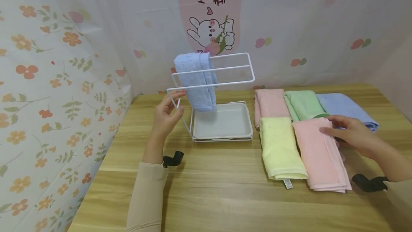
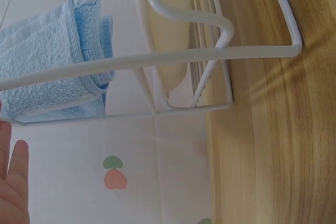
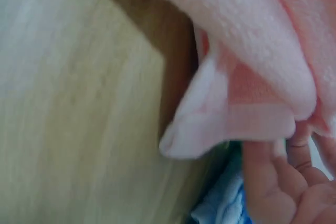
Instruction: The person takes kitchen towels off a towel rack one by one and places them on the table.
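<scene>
My left hand (image 1: 165, 115) is at the left side of a white wire rack (image 1: 222, 84), fingertips right at its bars and the towel's lower edge. In the left wrist view, the fingers (image 2: 17, 174) look straight. A folded light blue towel (image 1: 194, 78) hangs over the rack's upper bars. On the right, my right hand (image 1: 357, 135) pinches the top right edge of a folded pink towel (image 1: 322, 153), thumb above and fingers beneath. The right wrist view shows this pink towel (image 3: 247, 40) with its edge lifted over the fingers.
A white tray (image 1: 223, 121) sits in the rack's base. Left of the held towel lies a folded yellow towel (image 1: 281, 146) with a small tag. Behind are another pink towel (image 1: 271, 105), a green towel (image 1: 304, 104) and a blue towel (image 1: 346, 108), on the wooden table (image 1: 225, 196).
</scene>
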The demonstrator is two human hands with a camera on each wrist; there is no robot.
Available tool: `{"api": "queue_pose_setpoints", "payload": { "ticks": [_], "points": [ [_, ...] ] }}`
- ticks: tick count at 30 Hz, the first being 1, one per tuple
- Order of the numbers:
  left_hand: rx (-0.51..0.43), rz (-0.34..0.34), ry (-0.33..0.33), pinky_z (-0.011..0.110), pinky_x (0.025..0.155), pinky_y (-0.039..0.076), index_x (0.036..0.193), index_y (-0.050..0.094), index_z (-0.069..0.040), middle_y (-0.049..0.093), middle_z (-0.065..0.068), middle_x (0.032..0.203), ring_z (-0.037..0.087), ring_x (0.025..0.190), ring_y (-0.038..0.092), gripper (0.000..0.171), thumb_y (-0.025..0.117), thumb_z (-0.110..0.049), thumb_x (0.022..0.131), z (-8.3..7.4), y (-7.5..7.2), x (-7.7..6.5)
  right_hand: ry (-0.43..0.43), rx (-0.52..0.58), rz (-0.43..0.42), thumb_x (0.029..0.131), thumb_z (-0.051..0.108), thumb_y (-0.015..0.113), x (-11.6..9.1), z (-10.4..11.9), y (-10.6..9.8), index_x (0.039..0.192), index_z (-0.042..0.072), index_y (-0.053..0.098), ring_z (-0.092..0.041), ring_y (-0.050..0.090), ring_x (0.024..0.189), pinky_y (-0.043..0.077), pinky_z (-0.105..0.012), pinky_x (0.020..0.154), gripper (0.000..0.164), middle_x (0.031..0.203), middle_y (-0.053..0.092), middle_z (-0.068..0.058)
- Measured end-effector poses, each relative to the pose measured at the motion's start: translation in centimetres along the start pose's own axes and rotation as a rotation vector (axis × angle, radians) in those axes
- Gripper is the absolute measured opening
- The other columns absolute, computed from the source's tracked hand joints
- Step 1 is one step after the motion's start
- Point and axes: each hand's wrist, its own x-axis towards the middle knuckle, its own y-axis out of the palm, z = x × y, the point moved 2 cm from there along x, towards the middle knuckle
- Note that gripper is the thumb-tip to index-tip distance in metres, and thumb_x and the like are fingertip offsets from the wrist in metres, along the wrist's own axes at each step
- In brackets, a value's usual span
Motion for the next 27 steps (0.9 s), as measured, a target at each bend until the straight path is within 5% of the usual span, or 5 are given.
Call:
{"api": "queue_pose_setpoints", "payload": {
  "ticks": [4,6,12,19,27],
  "points": [
    [-0.007,-0.011,-0.002,0.037,0.116,0.041,0.125,0.055,0.016,0.055,0.028,0.136,0.011,0.129,0.053,0.037,0.058,0.012,0.088,-0.1,0.0,0.0,-0.012,-0.142,0.06,0.097,0.032,0.064,-0.3,0.1,-0.1,0.15,-0.005,0.023,-0.033,0.05,0.113,0.054,-0.044,0.083,0.077,0.135,0.041,-0.032],
    [-0.01,-0.015,0.001,0.037,0.116,0.041,0.125,0.055,0.016,0.054,0.029,0.135,0.012,0.13,0.052,0.037,0.058,0.011,0.088,-0.1,0.0,0.0,-0.042,-0.183,0.086,0.095,0.029,0.066,-0.6,0.0,-0.1,0.151,-0.006,0.019,-0.047,0.043,0.119,0.052,-0.047,0.085,0.081,0.139,0.036,-0.039],
    [-0.013,-0.007,0.01,0.041,0.117,0.039,0.125,0.054,0.017,0.055,0.027,0.136,0.017,0.132,0.052,0.038,0.058,0.008,0.089,0.0,0.1,0.0,-0.087,-0.257,0.09,0.09,0.025,0.073,-1.2,-0.4,0.0,0.149,-0.004,0.024,-0.028,0.05,0.11,0.048,-0.028,0.076,0.082,0.129,0.048,-0.032],
    [-0.016,-0.007,0.021,0.035,0.116,0.041,0.126,0.054,0.017,0.053,0.03,0.136,0.014,0.131,0.052,0.038,0.058,0.01,0.088,0.1,0.1,0.2,-0.075,-0.196,0.115,0.093,0.025,0.07,-1.5,-0.4,0.5,0.15,-0.003,0.025,0.002,0.046,0.09,0.051,-0.021,0.068,0.078,0.119,0.05,-0.021],
    [-0.011,-0.008,0.008,0.05,0.118,0.036,0.126,0.055,0.014,0.055,0.026,0.136,0.017,0.132,0.052,0.038,0.058,0.007,0.089,0.2,0.1,0.0,-0.072,-0.168,0.073,0.092,0.02,0.071,-1.4,-0.3,0.9,0.146,-0.007,0.029,0.001,0.049,0.083,0.053,-0.023,0.064,0.074,0.118,0.053,-0.024]
  ]
}}
